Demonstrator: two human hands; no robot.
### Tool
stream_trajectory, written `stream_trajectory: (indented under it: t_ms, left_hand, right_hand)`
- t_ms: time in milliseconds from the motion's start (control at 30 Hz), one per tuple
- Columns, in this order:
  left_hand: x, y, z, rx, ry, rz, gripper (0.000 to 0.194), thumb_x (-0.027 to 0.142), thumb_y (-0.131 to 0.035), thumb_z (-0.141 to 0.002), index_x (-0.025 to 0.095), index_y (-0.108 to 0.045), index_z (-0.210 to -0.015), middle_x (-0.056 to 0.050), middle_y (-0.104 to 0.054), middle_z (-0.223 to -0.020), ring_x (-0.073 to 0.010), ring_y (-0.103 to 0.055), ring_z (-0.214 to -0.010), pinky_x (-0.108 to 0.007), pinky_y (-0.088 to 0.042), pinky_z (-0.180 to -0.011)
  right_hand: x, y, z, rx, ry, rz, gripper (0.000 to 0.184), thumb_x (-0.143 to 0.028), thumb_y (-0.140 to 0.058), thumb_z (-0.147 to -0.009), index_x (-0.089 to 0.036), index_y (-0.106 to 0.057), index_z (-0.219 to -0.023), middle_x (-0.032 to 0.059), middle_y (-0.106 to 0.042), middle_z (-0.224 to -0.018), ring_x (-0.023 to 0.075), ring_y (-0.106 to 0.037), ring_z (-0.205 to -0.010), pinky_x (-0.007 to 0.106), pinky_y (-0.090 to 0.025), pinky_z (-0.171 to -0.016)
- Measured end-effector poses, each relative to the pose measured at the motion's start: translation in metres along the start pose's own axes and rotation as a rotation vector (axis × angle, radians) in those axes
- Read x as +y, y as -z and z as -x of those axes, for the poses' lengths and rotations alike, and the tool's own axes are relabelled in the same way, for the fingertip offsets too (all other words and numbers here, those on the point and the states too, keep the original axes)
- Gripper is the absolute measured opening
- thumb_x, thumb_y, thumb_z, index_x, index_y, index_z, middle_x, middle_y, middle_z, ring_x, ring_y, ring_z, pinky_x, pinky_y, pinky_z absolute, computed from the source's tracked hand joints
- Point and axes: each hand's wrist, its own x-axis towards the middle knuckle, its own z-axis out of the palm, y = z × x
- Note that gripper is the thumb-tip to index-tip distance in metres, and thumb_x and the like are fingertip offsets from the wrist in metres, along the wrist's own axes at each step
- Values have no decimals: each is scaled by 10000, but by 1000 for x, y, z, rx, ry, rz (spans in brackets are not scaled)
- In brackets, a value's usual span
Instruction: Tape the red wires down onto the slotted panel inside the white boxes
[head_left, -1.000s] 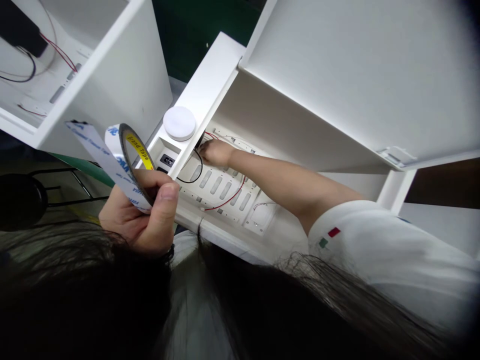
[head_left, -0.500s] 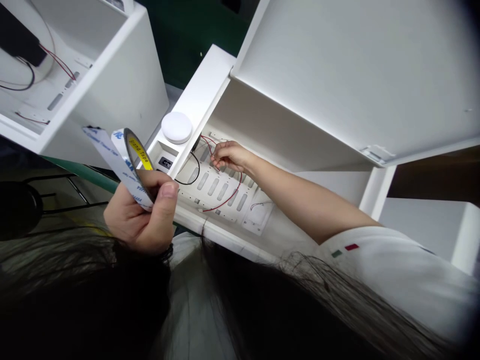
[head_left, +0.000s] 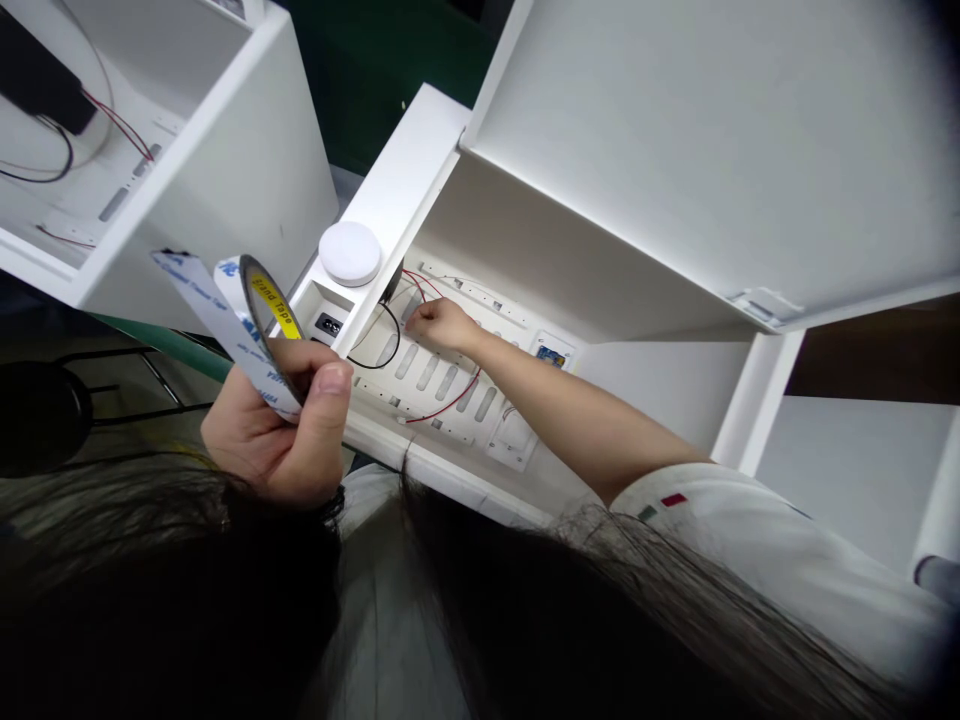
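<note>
Tape roll (head_left: pixel 255 300) — white liner printed blue, yellow inner label, end strip loose — tilted on edge, left of centre; red wire (head_left: pixel 450 408), curved, inside open white box (head_left: pixel 577 270), centre.

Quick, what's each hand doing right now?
Left hand: closed, holding a roll of tape.
Right hand: fingers curled inside the white box, near red wires; whether it holds anything cannot be told.

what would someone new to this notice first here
Probably the tape in the left hand, left of centre, its blue-lettered strip sticking up. Next come the right hand inside the open box at centre, and the big white panel filling the upper right.
</note>
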Motion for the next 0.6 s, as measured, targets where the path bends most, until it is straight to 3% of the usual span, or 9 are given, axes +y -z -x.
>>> stream_trajectory:
  t_ms: [133, 300, 467, 600]
  left_hand:
    - [3, -3, -1, 16, -48, -13, 179, 338, -642, -833, 209, -619, -710, 22, -494, -520, -98, -411, -441, -293, -296, -427]
    - [5, -2, -1, 9, -13, -30, 165, 337, -637, -831, 213, -623, -724, 19, -517, -540, -98, -443, -461, -300, -321, -436]
    - [3, -4, 0, 73, -51, -29, 185, 347, -652, -811, 213, -613, -690, 28, -495, -509, -92, -418, -435, -304, -311, -424]
    - [2, -7, 0, 84, -36, -35, 201, 366, -655, -803, 213, -613, -679, 29, -489, -499, -90, -409, -420, -306, -318, -429]
  right_hand:
    - [14, -19, -2, 79, 222, 468, 152, -154, -662, -767, -133, -752, -887, 82, -717, -935, 194, -612, -849, 280, -437, -798]
    - [24, -25, -5, 129, 187, 533, 146, -203, -654, -821, -125, -751, -897, 89, -706, -955, 186, -615, -832, 270, -432, -770]
    - [17, -22, 0, 15, 283, 738, 250, -194, -518, -902, -102, -750, -889, 131, -700, -957, 217, -616, -897, 286, -425, -797]
    - [5, -25, 3, -71, 297, 937, 253, -93, -487, -843, -53, -736, -851, 203, -698, -924, 283, -629, -883, 341, -433, -757]
